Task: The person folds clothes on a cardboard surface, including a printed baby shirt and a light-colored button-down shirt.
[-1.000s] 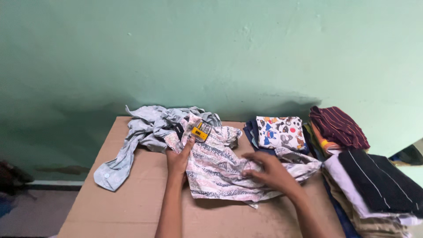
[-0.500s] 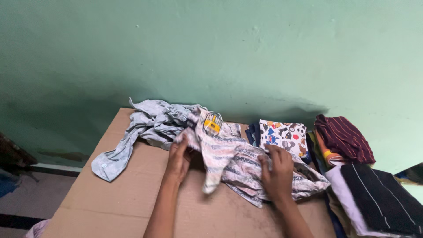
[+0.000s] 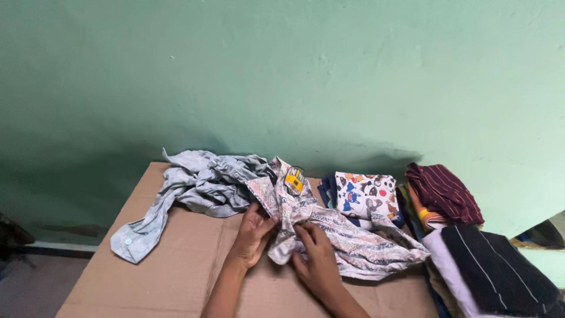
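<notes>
Both hands, left hand (image 3: 254, 228) and right hand (image 3: 318, 259), apparently pinch the patterned shirt (image 3: 341, 235) bunched between them.

A small yellow-and-black rectangular tag (image 3: 293, 179) lies atop the patterned shirt (image 3: 353, 238).

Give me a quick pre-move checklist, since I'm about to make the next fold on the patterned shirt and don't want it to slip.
1. Left hand grips the patterned shirt near the collar: ok.
2. Right hand pinches the bunched middle: ok.
3. Shirt lying flat: not ok, bunched and wrinkled.
4. Yellow tag clear of the fold: cannot tell.
5. Grey shirt apart from it: not ok, touching at the collar.
6. Bare cardboard surface in front: ok.
</notes>
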